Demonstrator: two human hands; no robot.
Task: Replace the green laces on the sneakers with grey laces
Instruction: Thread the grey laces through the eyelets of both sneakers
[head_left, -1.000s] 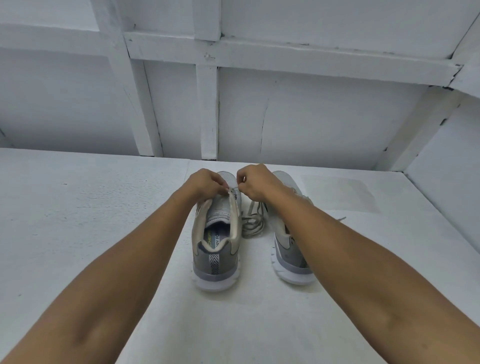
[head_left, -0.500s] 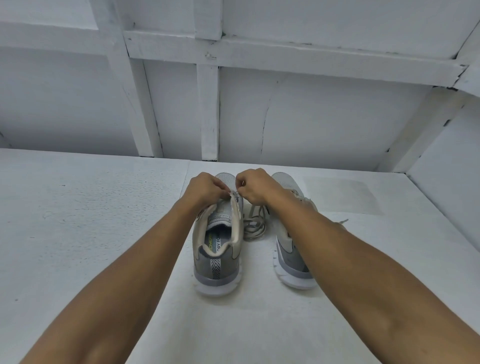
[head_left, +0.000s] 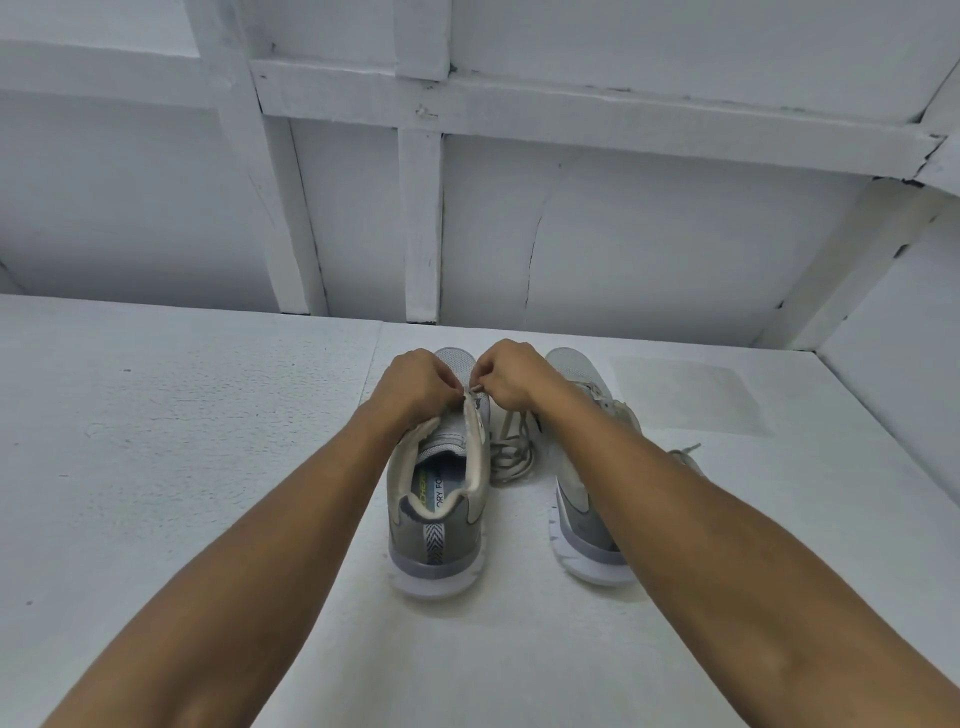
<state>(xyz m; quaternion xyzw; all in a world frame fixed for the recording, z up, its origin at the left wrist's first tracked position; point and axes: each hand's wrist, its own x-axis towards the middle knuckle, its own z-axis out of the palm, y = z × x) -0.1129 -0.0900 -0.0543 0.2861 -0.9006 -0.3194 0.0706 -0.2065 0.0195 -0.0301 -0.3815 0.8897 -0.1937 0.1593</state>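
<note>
Two grey sneakers stand heels toward me on a white surface. My left hand (head_left: 415, 385) pinches the right eyelet edge of the left sneaker (head_left: 439, 519) near its top. My right hand (head_left: 511, 376) pinches a grey lace tip right beside it, at that same edge. The loose grey lace (head_left: 511, 447) lies piled between the two shoes. My right forearm hides much of the right sneaker (head_left: 576, 525); a lace end (head_left: 688, 451) trails out to its right. No green lace shows.
A white wall with raised white battens (head_left: 421, 223) rises just behind the shoes. A side wall (head_left: 904, 374) closes the right. The white textured surface (head_left: 182, 426) stretches wide to the left and toward me.
The view has shifted slightly. Both hands stay at the left sneaker's eyelet edge, fingertips drawn a little closer together; the shoes have not moved.
</note>
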